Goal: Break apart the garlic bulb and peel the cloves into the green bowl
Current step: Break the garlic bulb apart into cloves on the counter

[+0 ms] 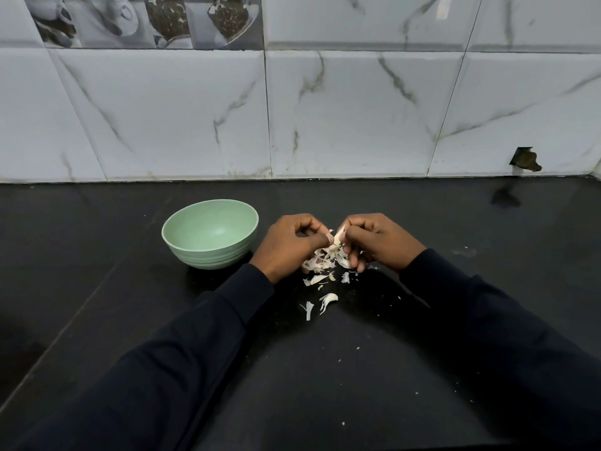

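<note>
pinching garlic bulb (328,252) between left hand (289,245), right hand (377,242)

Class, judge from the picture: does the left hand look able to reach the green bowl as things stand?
Probably yes. The green bowl stands just beside the left hand, with only a strip of counter between them. The hand is busy gripping the garlic, though.

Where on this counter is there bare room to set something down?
Bare counter runs along the tiled wall behind the green bowl, and widely right of the right hand, bar flecks. Left of the bowl is free too. Crowded: between the left hand and the right, which hold the garlic bulb, and in front of them, where loose skins lie.
</note>
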